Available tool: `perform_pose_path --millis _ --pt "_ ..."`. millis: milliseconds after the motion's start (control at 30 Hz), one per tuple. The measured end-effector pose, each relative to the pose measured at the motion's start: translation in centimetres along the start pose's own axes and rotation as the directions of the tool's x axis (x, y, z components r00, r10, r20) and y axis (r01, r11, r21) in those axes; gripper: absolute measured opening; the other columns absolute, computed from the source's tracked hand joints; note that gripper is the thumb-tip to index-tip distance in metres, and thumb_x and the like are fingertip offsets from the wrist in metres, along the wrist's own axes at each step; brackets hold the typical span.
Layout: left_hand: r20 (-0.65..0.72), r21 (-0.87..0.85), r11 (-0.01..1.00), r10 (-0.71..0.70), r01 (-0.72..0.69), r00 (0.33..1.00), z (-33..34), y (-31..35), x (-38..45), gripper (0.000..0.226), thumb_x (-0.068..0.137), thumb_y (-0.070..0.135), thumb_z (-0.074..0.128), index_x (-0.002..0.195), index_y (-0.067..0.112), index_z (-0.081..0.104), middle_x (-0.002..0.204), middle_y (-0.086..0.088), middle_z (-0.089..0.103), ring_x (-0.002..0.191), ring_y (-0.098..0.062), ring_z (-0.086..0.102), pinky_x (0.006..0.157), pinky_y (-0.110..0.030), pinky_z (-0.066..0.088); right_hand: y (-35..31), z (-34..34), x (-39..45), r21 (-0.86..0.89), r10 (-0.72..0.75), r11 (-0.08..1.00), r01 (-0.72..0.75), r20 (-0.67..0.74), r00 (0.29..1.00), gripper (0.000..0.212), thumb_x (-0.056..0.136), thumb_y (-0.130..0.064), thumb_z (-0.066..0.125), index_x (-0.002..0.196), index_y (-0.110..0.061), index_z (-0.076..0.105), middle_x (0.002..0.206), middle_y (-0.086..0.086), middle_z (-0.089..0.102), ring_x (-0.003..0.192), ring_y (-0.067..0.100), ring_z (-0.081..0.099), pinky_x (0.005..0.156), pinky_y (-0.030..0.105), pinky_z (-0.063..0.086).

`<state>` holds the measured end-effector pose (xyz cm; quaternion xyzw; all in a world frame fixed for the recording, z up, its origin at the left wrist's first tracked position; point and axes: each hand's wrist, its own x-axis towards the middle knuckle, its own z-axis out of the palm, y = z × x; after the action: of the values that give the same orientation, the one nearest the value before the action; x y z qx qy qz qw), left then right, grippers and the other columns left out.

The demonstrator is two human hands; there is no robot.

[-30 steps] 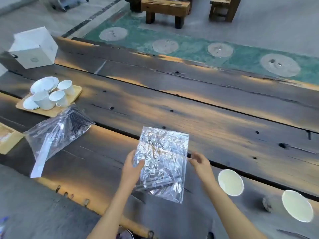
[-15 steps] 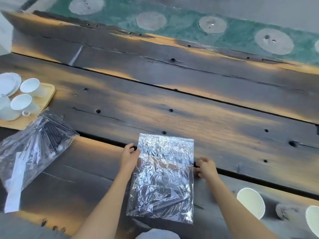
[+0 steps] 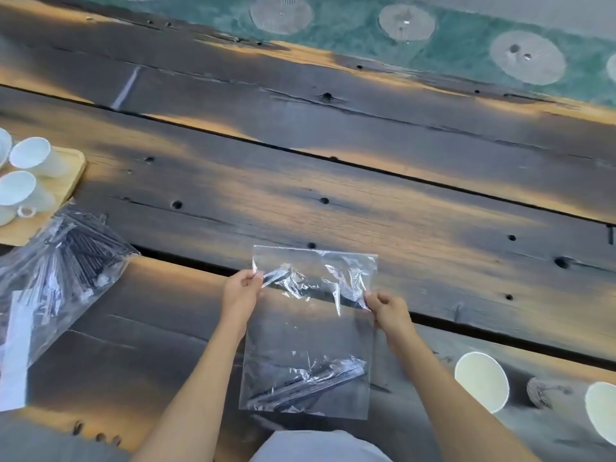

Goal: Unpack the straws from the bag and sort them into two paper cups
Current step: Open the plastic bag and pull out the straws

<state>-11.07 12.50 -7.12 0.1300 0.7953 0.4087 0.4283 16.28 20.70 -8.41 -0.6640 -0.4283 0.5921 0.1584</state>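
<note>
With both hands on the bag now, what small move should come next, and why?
Probably pull the top edges apart to open the bag. The left hand and right hand pinch its upper sides, the straws lie at its bottom, and both paper cups look empty.

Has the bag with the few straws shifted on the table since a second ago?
Yes. The bag has moved toward the near cup, closing the gap; both hands, left and right, pinch its sides.

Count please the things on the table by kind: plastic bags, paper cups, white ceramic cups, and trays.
Plastic bags: 2
Paper cups: 2
White ceramic cups: 3 in view
Wooden tray: 1
Total: 8
</note>
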Motion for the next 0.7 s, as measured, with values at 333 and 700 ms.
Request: perform_pose_path --millis 333,700 --pt "0.068 -0.137 0.978 0.167 -0.156 0.984 -1.8 1.4 -11.8 0.019 0.098 0.017 0.057 0.093 0.004 0.069 0.075 -0.003 0.066 0.061 -0.014 0.055 0.057 -0.028 0.044 0.3 -4.8 -11.5 0.24 -0.21 0.952 0.191 0.055 0.976 0.011 0.097 -0.001 0.055 0.088 -0.003 0.061 0.067 0.009 0.059 0.056 0.018 0.054 0.05 0.019 0.045" --pt "0.2 -0.136 0.972 0.217 -0.192 0.955 2.4 2.6 -25.4 0.027 0.095 0.014 0.059 0.07 0.004 0.061 0.06 -0.003 0.058 0.06 -0.016 0.047 0.059 -0.027 0.038 1.9 -15.1 -21.1 0.398 -0.465 0.79 0.467 -0.107 0.879 0.056 0.066 -0.065 0.078 0.083 -0.013 0.072 0.068 0.003 0.063 0.062 0.015 0.056 0.06 0.022 0.049"
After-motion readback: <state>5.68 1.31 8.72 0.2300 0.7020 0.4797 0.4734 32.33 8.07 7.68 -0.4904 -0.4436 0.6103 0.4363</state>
